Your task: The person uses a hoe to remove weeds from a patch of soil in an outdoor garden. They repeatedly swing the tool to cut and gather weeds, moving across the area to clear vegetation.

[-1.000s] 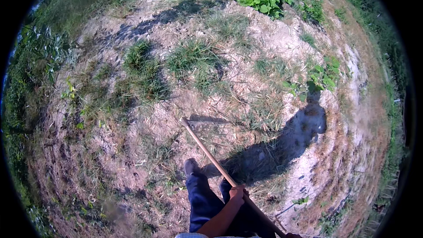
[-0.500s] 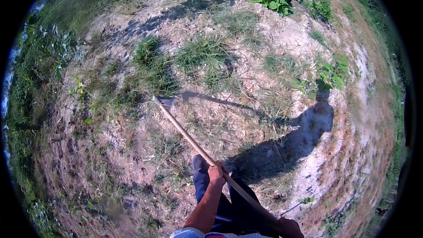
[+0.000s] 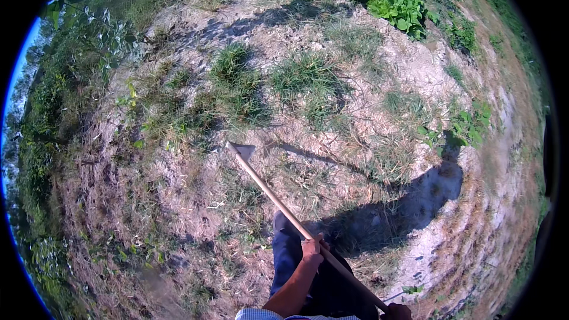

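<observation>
My left hand (image 3: 312, 250) is closed around the pale wooden handle (image 3: 272, 197) of a hoe, midway along it. My right hand (image 3: 396, 312) grips the same handle lower down, at the bottom edge. The handle runs diagonally up and leftward to a flat grey blade (image 3: 243, 149) on or just over dry soil, below several tufts of green grass (image 3: 237, 89). My dark trouser legs (image 3: 284, 266) and a shoe (image 3: 281, 220) show beneath the handle, and my shadow (image 3: 385, 225) falls to the right.
A patch of leafy green plants (image 3: 397, 6) grows at the top. Taller weeds and bushes (image 3: 41, 112) line the left side. A small broad-leaved plant (image 3: 468, 124) stands at right, and straw and short weeds (image 3: 379, 166) are scattered over pale, dry ground (image 3: 195, 201).
The hoe's blade has swung leftward and forward over the ground since a second ago, then dropped slightly back toward me. The whole view has shifted as my head moved.
</observation>
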Available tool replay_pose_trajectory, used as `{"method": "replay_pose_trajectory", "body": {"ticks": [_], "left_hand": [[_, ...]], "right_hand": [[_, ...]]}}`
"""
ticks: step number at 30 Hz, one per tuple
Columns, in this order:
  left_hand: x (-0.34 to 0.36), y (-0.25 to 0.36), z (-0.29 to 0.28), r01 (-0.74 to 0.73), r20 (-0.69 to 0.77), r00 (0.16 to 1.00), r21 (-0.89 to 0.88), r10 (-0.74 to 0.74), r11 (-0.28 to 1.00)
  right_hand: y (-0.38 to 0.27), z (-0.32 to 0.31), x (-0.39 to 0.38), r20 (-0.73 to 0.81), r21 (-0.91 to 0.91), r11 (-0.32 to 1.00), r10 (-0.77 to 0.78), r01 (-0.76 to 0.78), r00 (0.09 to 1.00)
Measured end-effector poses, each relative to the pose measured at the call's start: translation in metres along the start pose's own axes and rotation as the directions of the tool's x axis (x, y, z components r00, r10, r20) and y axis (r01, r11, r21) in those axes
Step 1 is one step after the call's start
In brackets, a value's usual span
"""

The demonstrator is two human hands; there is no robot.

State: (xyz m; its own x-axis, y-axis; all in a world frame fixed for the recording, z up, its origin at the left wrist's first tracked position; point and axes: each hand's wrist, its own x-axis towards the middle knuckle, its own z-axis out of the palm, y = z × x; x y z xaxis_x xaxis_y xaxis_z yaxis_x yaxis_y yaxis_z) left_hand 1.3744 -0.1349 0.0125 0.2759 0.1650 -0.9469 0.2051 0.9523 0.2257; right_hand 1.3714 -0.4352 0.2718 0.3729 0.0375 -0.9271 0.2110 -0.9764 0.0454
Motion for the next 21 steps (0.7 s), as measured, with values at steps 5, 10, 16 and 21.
{"method": "replay_pose_trajectory", "body": {"ticks": [5, 10, 16, 21], "left_hand": [[0.003, 0.11, -0.03, -0.157, -0.09, 0.985, -0.135, 0.146, 0.978], [0.028, 0.172, -0.076, -0.182, -0.053, 0.983, -0.161, 0.175, 0.97], [0.024, 0.108, -0.071, -0.021, -0.191, 0.981, 0.025, 0.025, 0.999], [0.017, 0.072, -0.046, 0.253, -0.214, 0.93, -0.219, -0.299, 0.942]], "right_hand": [[-0.075, -0.029, 0.039, -0.013, 0.012, 0.991, -0.134, 0.134, 0.991], [-0.157, -0.081, 0.021, 0.03, -0.04, 0.974, -0.222, 0.223, 0.975], [-0.148, -0.116, -0.019, 0.164, -0.129, 0.991, -0.022, 0.044, 0.986], [-0.112, -0.131, -0.038, 0.116, -0.099, 0.995, 0.006, 0.006, 0.993]]}}
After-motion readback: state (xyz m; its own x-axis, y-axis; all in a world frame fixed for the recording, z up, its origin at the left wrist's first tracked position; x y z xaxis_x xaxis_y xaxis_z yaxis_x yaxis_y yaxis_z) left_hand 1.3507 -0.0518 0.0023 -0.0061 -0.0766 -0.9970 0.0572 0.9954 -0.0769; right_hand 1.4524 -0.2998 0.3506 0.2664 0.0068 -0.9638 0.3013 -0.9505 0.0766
